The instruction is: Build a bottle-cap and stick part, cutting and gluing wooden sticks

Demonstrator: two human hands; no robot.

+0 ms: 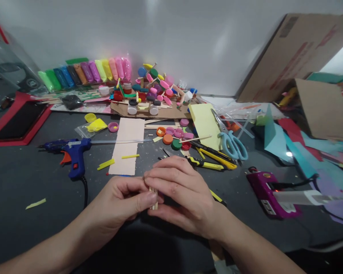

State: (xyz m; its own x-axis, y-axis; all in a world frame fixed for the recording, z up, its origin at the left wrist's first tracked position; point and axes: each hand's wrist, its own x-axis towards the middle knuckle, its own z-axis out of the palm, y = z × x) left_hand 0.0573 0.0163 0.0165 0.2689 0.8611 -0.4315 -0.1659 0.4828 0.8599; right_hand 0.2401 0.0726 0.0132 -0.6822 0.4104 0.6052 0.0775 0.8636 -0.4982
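Note:
Several short pale wooden sticks [153, 206] are bundled between my two hands, just above the near part of the dark table. My left hand [125, 199] pinches the bundle from the left, thumb across its front. From the right, my right hand [183, 190] wraps its fingers over the top and its thumb below, hiding most of the sticks. Beyond the hands lie a pale pink paper strip [128, 133], yellow strips [106, 164] and a yellow cutter [208, 164]. A blue glue gun [77, 158] rests to the left, with a clear glue stick in its rear end.
Light blue scissors [233, 144], bottle caps [167, 139] and a yellow sheet [204, 121] lie beyond my right hand. A purple power strip [265, 194] is at the right. Clay packets [85, 72] and small clay-and-stick models line the back wall. A phone [20, 120] lies left.

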